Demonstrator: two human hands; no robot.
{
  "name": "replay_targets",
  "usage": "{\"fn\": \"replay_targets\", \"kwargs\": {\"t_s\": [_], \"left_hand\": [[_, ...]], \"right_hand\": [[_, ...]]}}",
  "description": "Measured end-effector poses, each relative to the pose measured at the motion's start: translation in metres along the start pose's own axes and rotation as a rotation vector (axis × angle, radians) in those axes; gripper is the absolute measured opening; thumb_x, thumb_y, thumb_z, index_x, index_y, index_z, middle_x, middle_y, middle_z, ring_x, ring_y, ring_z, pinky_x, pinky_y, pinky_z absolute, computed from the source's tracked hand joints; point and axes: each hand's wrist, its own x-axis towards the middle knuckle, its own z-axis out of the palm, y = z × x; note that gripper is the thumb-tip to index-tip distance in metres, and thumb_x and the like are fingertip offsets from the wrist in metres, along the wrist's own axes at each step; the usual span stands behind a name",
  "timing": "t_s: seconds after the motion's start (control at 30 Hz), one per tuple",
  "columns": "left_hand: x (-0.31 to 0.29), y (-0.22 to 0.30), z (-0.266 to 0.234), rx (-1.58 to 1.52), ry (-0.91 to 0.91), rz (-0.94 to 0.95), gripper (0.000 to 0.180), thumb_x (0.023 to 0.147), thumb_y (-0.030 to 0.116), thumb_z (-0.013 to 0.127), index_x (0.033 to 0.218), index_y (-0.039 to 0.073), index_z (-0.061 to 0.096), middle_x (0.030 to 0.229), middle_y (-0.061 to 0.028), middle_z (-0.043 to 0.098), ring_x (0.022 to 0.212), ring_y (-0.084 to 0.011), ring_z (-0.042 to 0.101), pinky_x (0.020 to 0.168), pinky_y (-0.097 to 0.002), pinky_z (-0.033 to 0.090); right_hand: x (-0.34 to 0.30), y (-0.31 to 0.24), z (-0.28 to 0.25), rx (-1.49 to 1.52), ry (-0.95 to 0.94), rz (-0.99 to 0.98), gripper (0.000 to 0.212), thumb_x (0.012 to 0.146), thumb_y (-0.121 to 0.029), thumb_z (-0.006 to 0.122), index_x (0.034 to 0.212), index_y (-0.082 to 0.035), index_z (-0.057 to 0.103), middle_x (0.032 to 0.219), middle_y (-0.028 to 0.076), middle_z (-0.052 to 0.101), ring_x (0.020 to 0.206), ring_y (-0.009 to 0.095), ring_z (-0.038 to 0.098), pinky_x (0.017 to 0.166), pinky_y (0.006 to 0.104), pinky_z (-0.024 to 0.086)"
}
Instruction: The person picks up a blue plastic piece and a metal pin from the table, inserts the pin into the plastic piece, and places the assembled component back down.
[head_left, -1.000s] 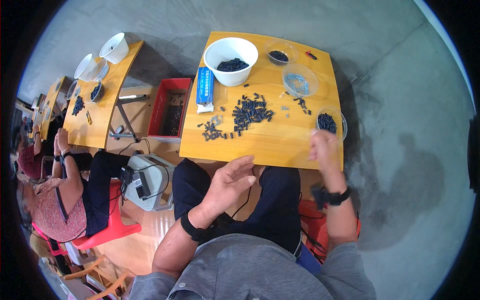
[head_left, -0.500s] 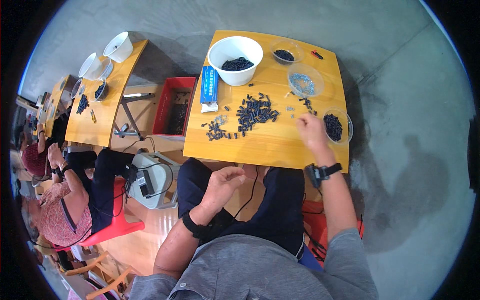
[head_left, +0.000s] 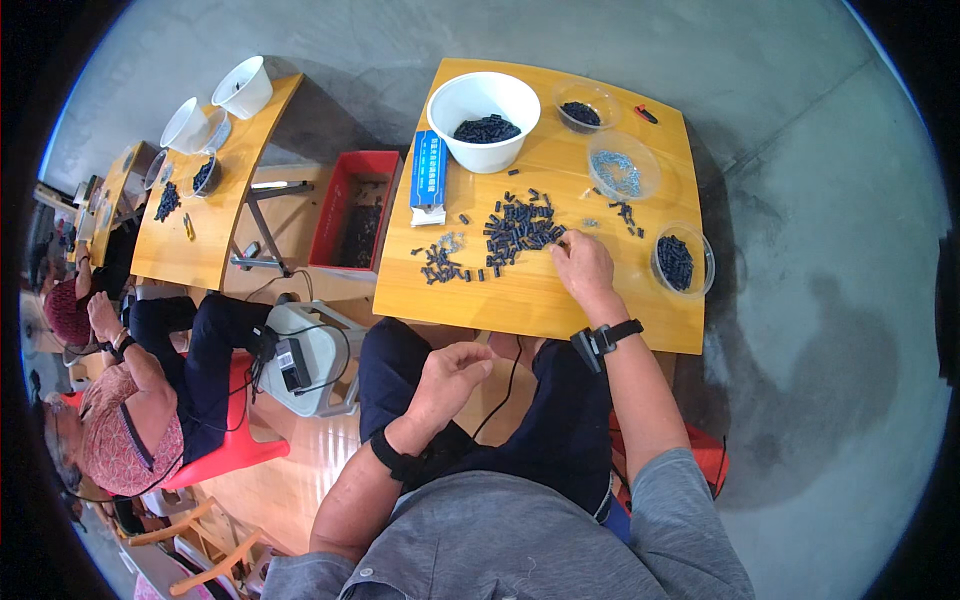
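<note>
My table (head_left: 520,300) is smooth, lightly glossy yellow wood. The small dark pieces (head_left: 518,228) at twelve o'clock look matt plastic; the white bowl (head_left: 484,120) beyond is glossy plastic.

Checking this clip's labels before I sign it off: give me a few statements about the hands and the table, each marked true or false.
1. The right hand reaches onto the wooden table at the edge of the pile of small dark parts. True.
2. The left hand rests on the table beside the white bowl. False: it is off the table, held over the lap.
3. The white bowl is empty. False: it holds dark parts.
4. A clear dish of dark parts sits to the right of the right hand. True.
5. A red crate stands left of the table. True.
</note>
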Motion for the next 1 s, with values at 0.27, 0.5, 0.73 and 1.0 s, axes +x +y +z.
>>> {"fn": "replay_targets", "kwargs": {"t_s": [0.27, 0.5, 0.73, 1.0], "left_hand": [[0.02, 0.021, 0.008, -0.13, 0.108, 0.117, 0.022, 0.087, 0.008, 0.059, 0.105, -0.005, 0.061, 0.09, -0.0071, 0.064, 0.079, -0.0126, 0.061, 0.069, -0.0251, 0.048], [0.031, 0.048, 0.025, -0.205, 0.07, 0.142, 0.024, 0.089, 0.01, 0.06, 0.109, -0.002, 0.061, 0.087, -0.0049, 0.064, 0.076, -0.0102, 0.06, 0.067, -0.0215, 0.047], [0.021, 0.054, 0.03, -0.261, 0.06, 0.249, 0.024, 0.086, 0.006, 0.063, 0.109, 0.001, 0.062, 0.085, -0.0026, 0.065, 0.074, -0.0072, 0.059, 0.064, -0.0203, 0.045], [0.014, 0.066, 0.027, -0.334, 0.027, 0.21, 0.018, 0.085, 0.004, 0.063, 0.102, 0.0, 0.065, 0.082, -0.0017, 0.065, 0.071, -0.0066, 0.057, 0.062, -0.0204, 0.045]], "right_hand": [[-0.046, -0.026, -0.017, 0.901, -0.052, 0.083, 0.018, 0.083, -0.005, 0.063, 0.1, 0.002, 0.059, 0.078, 0.008, 0.063, 0.062, 0.012, 0.061, 0.055, 0.0261, 0.05], [-0.084, -0.062, -0.038, 0.981, -0.078, -0.111, 0.013, 0.083, 0.001, 0.063, 0.095, 0.002, 0.058, 0.074, 0.004, 0.061, 0.065, 0.007, 0.06, 0.057, 0.0223, 0.05], [-0.095, -0.074, -0.051, 0.878, 0.012, -0.291, 0.012, 0.08, 0.004, 0.063, 0.091, 0.004, 0.06, 0.077, 0.01, 0.063, 0.064, 0.015, 0.063, 0.056, 0.0262, 0.05], [-0.099, -0.079, -0.062, 0.767, 0.053, -0.436, 0.016, 0.078, 0.009, 0.058, 0.093, 0.003, 0.061, 0.081, 0.014, 0.06, 0.069, 0.024, 0.062, 0.058, 0.0314, 0.049]]}}
